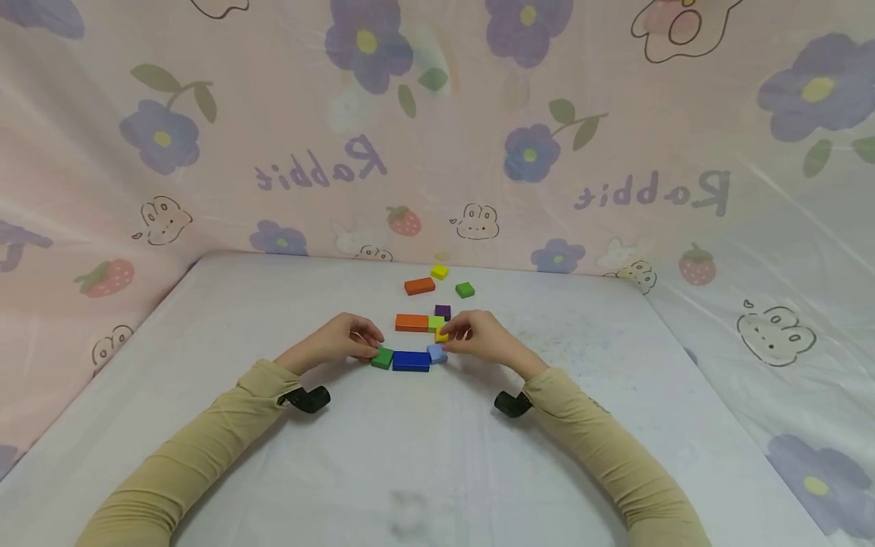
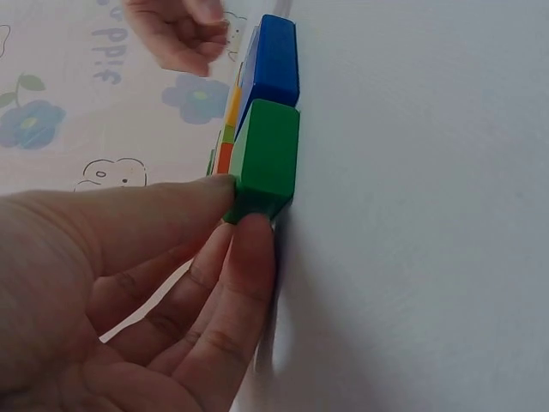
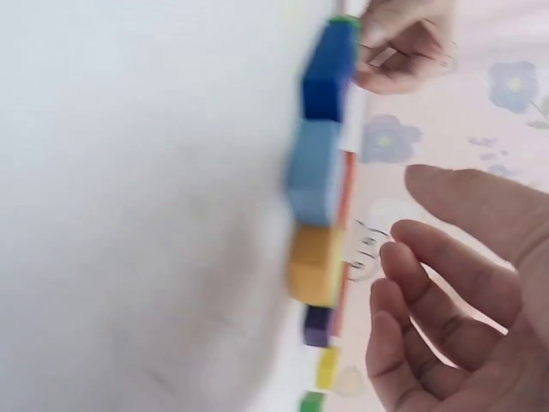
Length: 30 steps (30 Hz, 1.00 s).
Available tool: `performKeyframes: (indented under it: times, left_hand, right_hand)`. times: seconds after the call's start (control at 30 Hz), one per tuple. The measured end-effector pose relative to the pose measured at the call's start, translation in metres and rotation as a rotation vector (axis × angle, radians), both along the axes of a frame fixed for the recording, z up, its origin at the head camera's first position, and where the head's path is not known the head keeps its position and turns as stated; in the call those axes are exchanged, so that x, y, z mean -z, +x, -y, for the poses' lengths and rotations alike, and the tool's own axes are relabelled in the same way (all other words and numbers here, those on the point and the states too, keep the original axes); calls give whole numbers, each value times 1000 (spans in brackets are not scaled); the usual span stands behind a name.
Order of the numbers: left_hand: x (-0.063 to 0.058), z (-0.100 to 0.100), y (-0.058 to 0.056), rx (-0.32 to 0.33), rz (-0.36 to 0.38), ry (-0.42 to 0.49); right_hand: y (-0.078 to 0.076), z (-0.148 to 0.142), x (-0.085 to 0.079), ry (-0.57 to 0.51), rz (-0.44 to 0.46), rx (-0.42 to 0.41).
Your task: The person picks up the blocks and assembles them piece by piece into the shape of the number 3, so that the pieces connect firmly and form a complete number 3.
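Centre of head view, left grip [image 1: 337, 339] pinches green block [image 1: 382, 358] at left end of blue block [image 1: 411, 362]; right grip [image 1: 487, 336] relaxed, holding nothing, near light-blue block [image 1: 437, 354]. I'd nudge green block lightly, base flat on counter [image 1: 424, 441], faces flush.

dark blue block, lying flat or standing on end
Lying flat: in the head view the dark blue block has its long side along the white surface, between a green block and a light blue block.
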State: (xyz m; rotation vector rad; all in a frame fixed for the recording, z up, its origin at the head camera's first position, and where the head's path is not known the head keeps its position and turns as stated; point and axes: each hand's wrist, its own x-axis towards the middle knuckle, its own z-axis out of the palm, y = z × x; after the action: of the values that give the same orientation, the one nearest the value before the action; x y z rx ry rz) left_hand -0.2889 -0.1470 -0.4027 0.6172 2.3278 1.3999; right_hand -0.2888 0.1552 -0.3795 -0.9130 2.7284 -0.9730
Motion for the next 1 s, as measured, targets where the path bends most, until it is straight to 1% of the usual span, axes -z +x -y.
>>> performKeyframes:
  times: [0.13, 0.23, 0.33, 0.5, 0.6, 0.77, 0.87, 1.0]
  left_hand:
    - [0, 0, 0, -6, 0, -1]
    - [0, 1, 0, -6, 2, -1]
    - [1, 1, -1, -6, 1, -2]
    - [1, 1, -1, -12, -5, -4]
    - [2, 1, -1, -14, 1, -5]
    - [2, 0, -2, -16, 3, -3]
    - [2, 0, -1, -17, 0, -5]
    - [2, 0, -1, -17, 2, -8]
  right_hand:
    - [-8, -5, -16, -31, -14, 54]
    - [-15, -11, -30, -76, -5, 94]
    - [-23, -16, -42, -128, 9, 117]
    - [-40, -21, -53, -178, 35, 154]
    - [-51, -24, -53, -183, 59, 202]
    - [-70, -30, -44, -204, 117, 267]
    - [-81, -35, -38, -244, 174, 294]
    - [-94, -39, -30, -321, 275, 341]
